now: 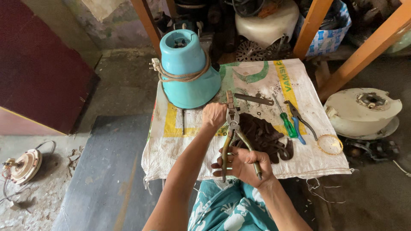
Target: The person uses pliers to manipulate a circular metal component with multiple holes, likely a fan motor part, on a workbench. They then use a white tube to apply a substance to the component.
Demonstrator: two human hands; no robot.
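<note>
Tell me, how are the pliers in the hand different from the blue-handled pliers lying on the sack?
The held pliers have bare brownish metal handles; the blue-handled pliers have coloured grips. The held pliers look longer and are gripped by the right hand, jaws up near the left hand; the blue-handled pliers lie untouched beside a green screwdriver. Both have their handles spread apart.

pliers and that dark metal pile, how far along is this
Looks done: a heap of dark flat metal pieces already lies on the white woven sack. In hand: the right hand squeezes the long-handled pliers while the left hand steadies something at their head; what is hidden. Left: cannot tell; the teal cone-shaped appliance base stands cord-wrapped.
</note>
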